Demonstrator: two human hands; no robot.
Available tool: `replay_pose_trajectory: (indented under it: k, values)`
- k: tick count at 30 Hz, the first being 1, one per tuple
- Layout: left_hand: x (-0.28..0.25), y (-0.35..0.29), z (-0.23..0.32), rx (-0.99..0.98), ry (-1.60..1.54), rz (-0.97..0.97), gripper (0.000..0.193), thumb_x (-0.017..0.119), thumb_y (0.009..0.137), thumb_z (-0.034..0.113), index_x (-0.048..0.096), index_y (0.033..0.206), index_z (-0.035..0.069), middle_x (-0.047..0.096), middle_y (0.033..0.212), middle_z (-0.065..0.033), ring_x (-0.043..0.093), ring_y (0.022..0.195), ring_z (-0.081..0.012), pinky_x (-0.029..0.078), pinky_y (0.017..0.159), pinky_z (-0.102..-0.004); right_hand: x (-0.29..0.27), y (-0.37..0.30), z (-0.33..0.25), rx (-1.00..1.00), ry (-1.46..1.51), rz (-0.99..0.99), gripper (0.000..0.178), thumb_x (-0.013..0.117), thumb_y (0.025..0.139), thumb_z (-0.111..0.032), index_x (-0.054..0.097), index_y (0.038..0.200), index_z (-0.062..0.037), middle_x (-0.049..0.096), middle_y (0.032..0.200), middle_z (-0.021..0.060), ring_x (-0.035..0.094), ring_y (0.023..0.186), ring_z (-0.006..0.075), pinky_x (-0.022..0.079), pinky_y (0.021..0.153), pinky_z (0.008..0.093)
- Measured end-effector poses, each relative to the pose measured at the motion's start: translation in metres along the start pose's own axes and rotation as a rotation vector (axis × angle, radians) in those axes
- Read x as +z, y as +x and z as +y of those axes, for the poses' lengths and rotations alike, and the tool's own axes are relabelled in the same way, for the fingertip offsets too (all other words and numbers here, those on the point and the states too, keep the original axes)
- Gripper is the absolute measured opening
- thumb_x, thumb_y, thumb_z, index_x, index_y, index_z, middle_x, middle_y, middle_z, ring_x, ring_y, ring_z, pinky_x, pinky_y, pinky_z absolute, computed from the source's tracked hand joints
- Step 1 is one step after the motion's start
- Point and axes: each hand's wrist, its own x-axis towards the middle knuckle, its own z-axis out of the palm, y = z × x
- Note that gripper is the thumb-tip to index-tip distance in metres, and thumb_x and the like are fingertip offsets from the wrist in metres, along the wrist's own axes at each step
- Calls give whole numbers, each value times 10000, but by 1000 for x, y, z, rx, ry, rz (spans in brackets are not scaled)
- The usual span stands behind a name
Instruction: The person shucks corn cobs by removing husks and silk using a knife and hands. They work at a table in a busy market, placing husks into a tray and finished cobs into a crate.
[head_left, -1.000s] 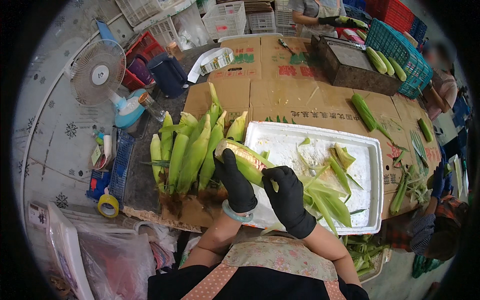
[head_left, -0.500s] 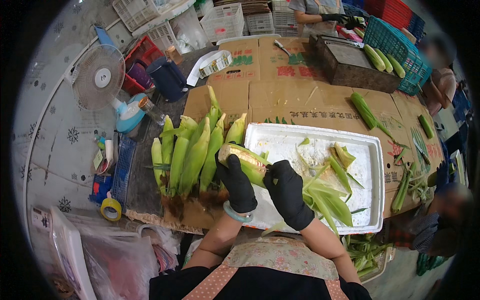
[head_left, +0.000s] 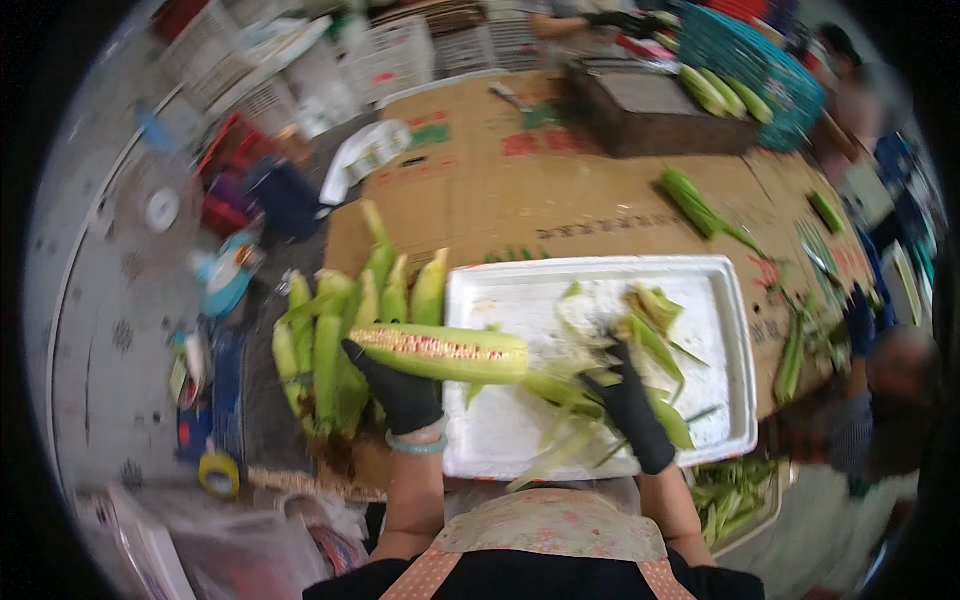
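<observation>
My left hand [head_left: 400, 392], in a black glove, grips a corn cob [head_left: 440, 352] from below at its left end. The cob lies level, with a strip of pale and reddish kernels bare along its upper side and green husk around the rest. My right hand [head_left: 636, 412], also black-gloved, hovers over the white foam tray [head_left: 738, 370] with its fingers apart, among loose husk leaves [head_left: 560, 390]. To the left of the tray stands a bunch of unpeeled corn ears [head_left: 328, 365], partly hidden by my left hand and the cob.
Cardboard [head_left: 600, 190] covers the table. At the back right are a metal box [head_left: 620, 125] and a teal basket [head_left: 755, 70]. A fan [head_left: 160, 210] and a blue jug [head_left: 285, 195] stand left. A container of husks [head_left: 735, 500] sits below the tray; co-workers are right and behind.
My left hand has moved left and down, and the cob has turned level, showing a longer kernel strip. My right hand has come off the cob, moved right and opened over the tray.
</observation>
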Motion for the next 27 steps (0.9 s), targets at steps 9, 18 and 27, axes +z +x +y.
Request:
replay_pose_trajectory:
  k: [9,18,27]
  values:
    - [22,26,-25,-684,190,-472,369,444,889,235,454,1143,-33,540,1070,-152,532,1003,-251,466,836,-361,-9,24,-7,44,259,199,286,438,914,-181,557,1115,-17,608,1031,115,583,905,200,446,815,294]
    - [65,159,-142,-677,-300,-209,379,491,871,307,513,1096,2,562,1094,-150,537,1033,-252,462,852,-354,-123,14,45,397,254,391,290,414,915,-201,628,969,-13,648,819,72,578,613,116,441,535,227]
    - [9,175,-104,-706,-42,-394,330,354,912,234,469,1163,52,509,1177,-178,500,1077,-317,427,880,-392,-90,-40,31,375,-433,-75,340,661,621,-6,577,948,-43,601,821,123,583,746,310,470,647,363]
